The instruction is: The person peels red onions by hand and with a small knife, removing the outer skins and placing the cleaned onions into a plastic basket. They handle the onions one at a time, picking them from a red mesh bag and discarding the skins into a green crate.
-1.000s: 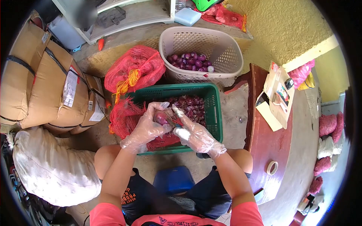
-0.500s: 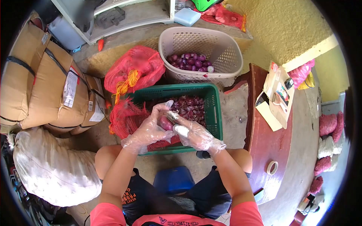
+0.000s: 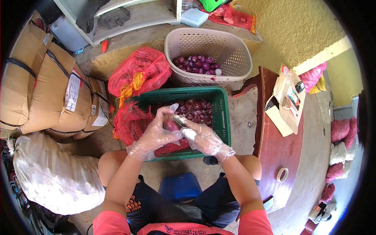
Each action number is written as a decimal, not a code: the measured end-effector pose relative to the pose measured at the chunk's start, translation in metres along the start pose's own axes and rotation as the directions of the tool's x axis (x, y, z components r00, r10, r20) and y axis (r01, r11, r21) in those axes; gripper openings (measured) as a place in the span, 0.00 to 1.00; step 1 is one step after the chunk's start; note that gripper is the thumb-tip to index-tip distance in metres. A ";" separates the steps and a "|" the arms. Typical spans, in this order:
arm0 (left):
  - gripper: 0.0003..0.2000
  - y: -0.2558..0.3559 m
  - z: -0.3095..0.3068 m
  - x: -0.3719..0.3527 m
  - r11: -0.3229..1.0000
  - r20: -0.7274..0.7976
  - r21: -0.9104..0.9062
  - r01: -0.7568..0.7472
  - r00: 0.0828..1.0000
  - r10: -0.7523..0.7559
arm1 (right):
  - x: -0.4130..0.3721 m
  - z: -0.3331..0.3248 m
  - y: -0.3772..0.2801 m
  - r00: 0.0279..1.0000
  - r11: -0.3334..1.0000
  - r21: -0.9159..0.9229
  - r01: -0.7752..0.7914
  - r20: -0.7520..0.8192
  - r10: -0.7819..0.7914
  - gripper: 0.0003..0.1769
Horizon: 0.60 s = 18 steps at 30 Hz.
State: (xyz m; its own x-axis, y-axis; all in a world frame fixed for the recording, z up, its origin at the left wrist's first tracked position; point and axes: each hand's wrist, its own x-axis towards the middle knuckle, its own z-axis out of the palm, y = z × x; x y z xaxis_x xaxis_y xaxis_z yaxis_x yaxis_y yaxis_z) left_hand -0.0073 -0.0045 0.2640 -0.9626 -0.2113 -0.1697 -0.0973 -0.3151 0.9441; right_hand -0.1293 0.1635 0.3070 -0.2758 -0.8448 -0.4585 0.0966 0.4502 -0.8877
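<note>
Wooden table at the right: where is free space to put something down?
The table is bare between the papers at its far end and the tape roll. The floor between table and green crate is free too. The crate, full of onions, is crowded.

Clear, crinkled plastic gloves (image 3: 138, 150) cover the left hand (image 3: 154, 135) and right hand (image 3: 206, 141) (loose at the cuffs); the top (image 3: 255, 224) is coral-pink, the shorts (image 3: 213, 203) dark with orange print.

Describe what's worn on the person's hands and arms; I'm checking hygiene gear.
The left hand and right hand each wear a loose, crinkly, clear plastic glove that ends at the wrist. Short pink sleeves show at the picture's bottom edge.
</note>
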 end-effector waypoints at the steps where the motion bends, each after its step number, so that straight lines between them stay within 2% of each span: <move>1: 0.35 0.002 0.001 0.000 0.997 -0.009 -0.051 0.050 0.999 -0.051 | 0.000 0.000 0.000 1.000 1.000 0.014 0.000 -0.010 0.000 0.31; 3: 0.33 0.009 0.003 -0.001 0.977 -0.020 -0.153 0.147 0.988 -0.152 | 0.000 -0.001 0.002 1.000 0.999 0.040 0.002 -0.029 -0.001 0.31; 6: 0.30 0.005 0.004 0.001 0.983 -0.046 -0.169 0.069 0.996 -0.078 | -0.002 -0.001 0.001 0.999 0.992 0.115 0.046 -0.033 -0.043 0.31; 9: 0.28 0.000 0.000 0.004 0.984 -0.022 -0.167 0.066 0.997 -0.071 | -0.001 -0.002 0.005 0.998 0.990 0.126 0.064 -0.024 -0.061 0.31; 12: 0.26 0.014 0.009 0.001 0.972 -0.050 -0.222 0.076 0.995 -0.089 | 0.000 -0.002 0.004 1.000 0.982 0.188 0.018 -0.014 -0.016 0.34; 18: 0.25 0.005 0.008 0.007 0.973 -0.001 -0.225 -0.057 0.998 0.058 | -0.002 0.001 0.004 1.000 0.992 0.128 0.021 0.010 -0.022 0.38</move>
State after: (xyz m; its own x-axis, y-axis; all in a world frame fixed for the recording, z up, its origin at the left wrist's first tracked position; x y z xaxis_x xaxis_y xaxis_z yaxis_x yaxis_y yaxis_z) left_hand -0.0162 -0.0001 0.2697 -0.9664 -0.2301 -0.1146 0.0172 -0.5026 0.8644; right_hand -0.1277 0.1669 0.3045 -0.2678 -0.8576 -0.4391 0.2121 0.3922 -0.8951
